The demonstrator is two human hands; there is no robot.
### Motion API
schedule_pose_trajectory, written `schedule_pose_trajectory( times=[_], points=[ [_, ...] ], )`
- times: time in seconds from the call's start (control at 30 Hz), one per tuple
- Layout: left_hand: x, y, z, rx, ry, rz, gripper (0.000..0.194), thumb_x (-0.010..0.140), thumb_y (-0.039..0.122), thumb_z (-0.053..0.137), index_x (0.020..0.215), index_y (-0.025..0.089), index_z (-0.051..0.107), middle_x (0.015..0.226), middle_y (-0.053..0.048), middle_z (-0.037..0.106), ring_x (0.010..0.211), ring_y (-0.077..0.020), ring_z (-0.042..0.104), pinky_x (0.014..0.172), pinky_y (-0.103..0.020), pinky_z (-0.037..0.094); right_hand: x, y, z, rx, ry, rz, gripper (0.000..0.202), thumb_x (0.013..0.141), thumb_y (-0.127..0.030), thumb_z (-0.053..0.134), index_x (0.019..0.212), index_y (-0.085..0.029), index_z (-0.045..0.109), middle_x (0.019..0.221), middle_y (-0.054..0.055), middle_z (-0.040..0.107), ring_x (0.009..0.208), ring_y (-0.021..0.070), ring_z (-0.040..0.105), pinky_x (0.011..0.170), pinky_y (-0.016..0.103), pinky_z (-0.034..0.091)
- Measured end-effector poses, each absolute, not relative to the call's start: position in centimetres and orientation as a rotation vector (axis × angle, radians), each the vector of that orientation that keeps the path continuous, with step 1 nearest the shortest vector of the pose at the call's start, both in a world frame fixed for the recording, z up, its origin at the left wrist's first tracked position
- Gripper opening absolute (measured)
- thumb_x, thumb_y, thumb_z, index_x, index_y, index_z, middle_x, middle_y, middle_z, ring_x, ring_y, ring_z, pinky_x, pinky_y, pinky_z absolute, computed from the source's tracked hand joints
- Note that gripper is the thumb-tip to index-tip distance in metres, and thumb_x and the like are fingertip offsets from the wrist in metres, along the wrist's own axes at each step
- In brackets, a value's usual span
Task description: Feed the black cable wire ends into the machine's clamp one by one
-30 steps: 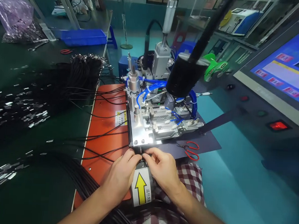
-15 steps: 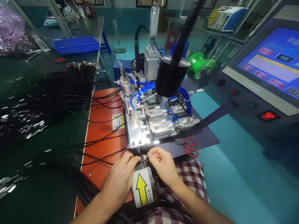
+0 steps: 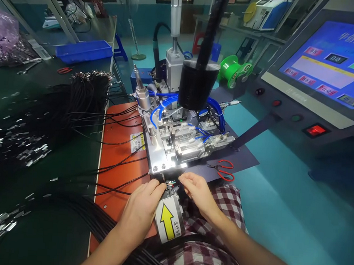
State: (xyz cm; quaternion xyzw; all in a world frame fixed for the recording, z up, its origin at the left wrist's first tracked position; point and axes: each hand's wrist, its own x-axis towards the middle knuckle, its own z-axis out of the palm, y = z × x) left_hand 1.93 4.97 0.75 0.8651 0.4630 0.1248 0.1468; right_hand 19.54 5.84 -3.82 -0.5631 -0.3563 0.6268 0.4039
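My left hand (image 3: 145,202) is closed at the front of the metal machine (image 3: 161,153), its thumb and fingertips pinching a cable end beside the small fixture. Thin coloured wires (image 3: 171,183) stick out to the right of those fingertips. To their right, my right hand (image 3: 197,191) is held a little apart from the wires, its fingers curled together; whether anything is between them is too small to tell. A plate with a yellow arrow (image 3: 168,221) lies below and between both hands.
Red-handled scissors (image 3: 226,170) lie right of the machine. Black cables (image 3: 87,90) cover the left table and cross the orange board (image 3: 120,133). A control screen (image 3: 325,65) stands at right, a blue tray (image 3: 83,52) at back left.
My right hand has moved slightly away from the left fingertips, and the coloured wires between the hands now show more clearly. The whole view has shifted a little.
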Motion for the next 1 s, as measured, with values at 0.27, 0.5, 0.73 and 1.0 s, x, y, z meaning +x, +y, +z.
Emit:
schedule_pose_trajectory(
  times=[0.27, 0.5, 0.73, 1.0],
  points=[
    [1.9, 4.6, 0.6, 2.664, 1.405, 0.278, 0.034, 0.081, 0.002, 0.043, 0.107, 0.014, 0.061, 0.085, -0.007, 0.059, 0.068, -0.0208, 0.056, 0.06, -0.033, 0.05, 18.5, 6.3, -3.3, -1.319, -0.939, 1.629, 0.025, 0.073, -0.037, 0.063, 0.064, -0.016, 0.052, 0.049, -0.006, 0.042, 0.044, 0.0071, 0.031, 0.043, 0.022, 0.021],
    [2.2, 4.6, 1.1, 2.72, 1.434, 0.282, 0.029, 0.081, 0.005, 0.048, 0.104, 0.015, 0.064, 0.08, -0.006, 0.059, 0.064, -0.0197, 0.053, 0.056, -0.031, 0.046, 18.9, 5.7, -3.4, -1.373, -0.867, 1.592, 0.027, 0.077, -0.041, 0.056, 0.065, -0.017, 0.05, 0.051, -0.006, 0.04, 0.045, 0.0073, 0.03, 0.043, 0.021, 0.023],
    [2.3, 4.4, 1.2, 2.656, 1.483, 0.271, 0.032, 0.081, 0.005, 0.048, 0.105, 0.016, 0.065, 0.081, -0.006, 0.059, 0.066, -0.0192, 0.052, 0.058, -0.03, 0.045, 18.8, 3.8, -2.4, -1.582, -1.376, 1.229, 0.019, 0.082, -0.033, 0.054, 0.07, -0.018, 0.057, 0.052, -0.005, 0.045, 0.047, 0.0094, 0.039, 0.046, 0.022, 0.03],
    [2.3, 4.5, 1.2, 2.644, 1.497, 0.277, 0.033, 0.081, 0.005, 0.045, 0.105, 0.017, 0.065, 0.08, -0.006, 0.059, 0.065, -0.0191, 0.051, 0.058, -0.03, 0.044, 19.8, 5.4, -1.1, -1.485, -1.687, 1.012, 0.014, 0.082, -0.023, 0.051, 0.071, -0.02, 0.057, 0.058, -0.002, 0.054, 0.054, 0.0122, 0.047, 0.053, 0.024, 0.034]
  ],
)
